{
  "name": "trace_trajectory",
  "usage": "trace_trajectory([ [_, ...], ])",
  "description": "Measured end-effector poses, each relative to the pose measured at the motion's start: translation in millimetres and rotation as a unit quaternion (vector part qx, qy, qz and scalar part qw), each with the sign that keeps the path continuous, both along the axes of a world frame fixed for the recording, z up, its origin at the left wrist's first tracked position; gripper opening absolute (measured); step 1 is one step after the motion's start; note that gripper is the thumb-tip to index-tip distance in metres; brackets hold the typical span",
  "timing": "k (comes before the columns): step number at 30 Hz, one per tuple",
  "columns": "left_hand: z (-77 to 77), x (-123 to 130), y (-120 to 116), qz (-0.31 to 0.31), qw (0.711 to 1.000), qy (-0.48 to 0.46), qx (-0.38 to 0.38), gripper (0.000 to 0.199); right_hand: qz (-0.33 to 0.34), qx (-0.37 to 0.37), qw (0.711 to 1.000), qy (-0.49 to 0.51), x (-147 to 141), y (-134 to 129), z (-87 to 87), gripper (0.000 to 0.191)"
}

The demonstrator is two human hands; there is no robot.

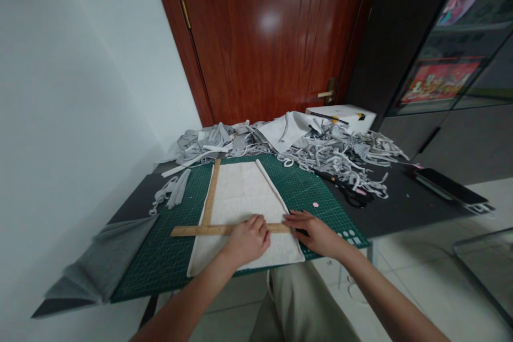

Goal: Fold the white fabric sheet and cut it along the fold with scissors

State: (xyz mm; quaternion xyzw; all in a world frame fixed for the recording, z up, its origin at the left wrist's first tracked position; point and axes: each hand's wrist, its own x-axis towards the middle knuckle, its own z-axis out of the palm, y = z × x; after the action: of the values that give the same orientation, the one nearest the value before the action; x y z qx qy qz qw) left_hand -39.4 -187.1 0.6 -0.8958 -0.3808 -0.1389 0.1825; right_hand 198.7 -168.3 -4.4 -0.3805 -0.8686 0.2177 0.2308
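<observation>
A white cloth piece lies flat on the green cutting mat, its right edge folded or rolled. Across it runs a wooden ruler, and a second wooden ruler stands at a right angle along the cloth's left side. My left hand presses on the crosswise ruler, fingers bent together over it. At the ruler's right end, by the cloth's right edge, is my right hand, its fingers bent; a small dark object shows under them, too hidden to name.
Heaps of grey-white fabric scraps line the back, with black scissors before them. A white box stands behind. Folded grey cloth lies left, a black phone-like device right.
</observation>
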Motion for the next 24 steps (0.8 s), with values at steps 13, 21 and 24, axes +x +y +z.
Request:
trace_trajectory([
  [13,-2.1,-15,-51,0.171,0.982,-0.082,-0.027,0.042,0.004,-0.015,1.000,0.000,3,2,-6.5,0.041],
  [21,-7.1,-15,-61,0.176,0.979,-0.098,-0.021,0.037,-0.008,-0.023,0.999,0.030,4,0,-10.7,0.048],
  [24,-10.1,-13,-65,0.173,0.979,-0.108,-0.008,0.036,-0.009,-0.024,0.999,0.031,4,0,-11.8,0.050],
])
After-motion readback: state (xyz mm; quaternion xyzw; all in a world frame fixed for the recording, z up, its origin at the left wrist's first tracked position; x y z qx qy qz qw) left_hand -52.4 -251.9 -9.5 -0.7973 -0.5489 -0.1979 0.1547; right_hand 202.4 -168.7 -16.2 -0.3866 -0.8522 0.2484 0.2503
